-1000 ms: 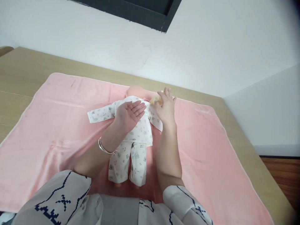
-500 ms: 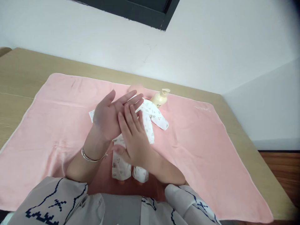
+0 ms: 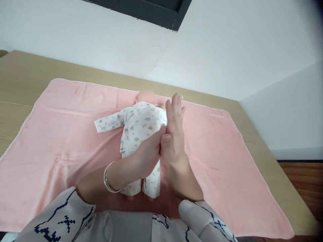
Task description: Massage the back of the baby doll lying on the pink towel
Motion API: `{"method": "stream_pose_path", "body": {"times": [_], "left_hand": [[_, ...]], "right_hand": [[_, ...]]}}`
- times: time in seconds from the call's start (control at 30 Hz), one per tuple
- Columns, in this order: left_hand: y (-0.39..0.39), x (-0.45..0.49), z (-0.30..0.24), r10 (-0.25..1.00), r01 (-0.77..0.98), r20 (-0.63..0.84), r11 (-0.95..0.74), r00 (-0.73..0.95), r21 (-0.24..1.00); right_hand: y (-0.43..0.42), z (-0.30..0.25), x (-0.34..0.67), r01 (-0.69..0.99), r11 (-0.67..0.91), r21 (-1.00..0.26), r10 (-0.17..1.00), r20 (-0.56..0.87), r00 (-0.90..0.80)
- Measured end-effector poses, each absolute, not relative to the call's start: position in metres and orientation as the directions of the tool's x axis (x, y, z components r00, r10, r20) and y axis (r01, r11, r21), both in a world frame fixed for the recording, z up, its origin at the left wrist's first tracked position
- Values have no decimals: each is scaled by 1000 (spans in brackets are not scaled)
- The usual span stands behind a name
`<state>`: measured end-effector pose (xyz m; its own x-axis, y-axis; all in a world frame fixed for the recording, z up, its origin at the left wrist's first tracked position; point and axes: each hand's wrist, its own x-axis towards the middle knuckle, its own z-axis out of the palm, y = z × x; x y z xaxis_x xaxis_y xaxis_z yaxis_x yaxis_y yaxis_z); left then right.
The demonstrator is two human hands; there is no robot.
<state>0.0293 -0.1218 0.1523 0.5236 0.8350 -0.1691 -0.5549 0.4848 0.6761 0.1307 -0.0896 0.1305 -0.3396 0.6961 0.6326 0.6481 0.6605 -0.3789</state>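
Doll [image 3: 135,131] lies on the pink blanket [image 3: 214,174], head toward its far edge. I judge it light, loose and soft outside, firmer beneath; I would take hold around the torso, under the arms. I note a white top [image 3: 143,117] and trousers [image 3: 153,185], small-printed, one sleeve outstretched. Above, the left hand [image 3: 151,151] presses against the right hand [image 3: 175,131], whose fingers point straight; I cannot tell how the left's fingers lie.

Dark frame [image 3: 156,15], perhaps a window's, on white wall [image 3: 227,50] behind a wooden table [image 3: 22,75].
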Motion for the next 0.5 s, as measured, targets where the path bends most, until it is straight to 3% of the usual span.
{"method": "stream_pose_path", "body": {"times": [0.1,0.2,0.33,0.5], "left_hand": [[-111,3,166,879,-560,-236,451,415,695],[-98,-20,175,944,-515,-258,328,204,792],[-90,-22,167,996,-448,-69,84,49,890],[-98,13,139,998,-493,64,-48,15,869]], "right_hand": [[-97,119,112,602,711,-365,670,613,-420],[-119,112,88,487,768,-416,638,563,-526],[-140,113,78,314,783,-536,606,548,-576],[-137,122,96,225,735,-640,644,554,-528]]}}
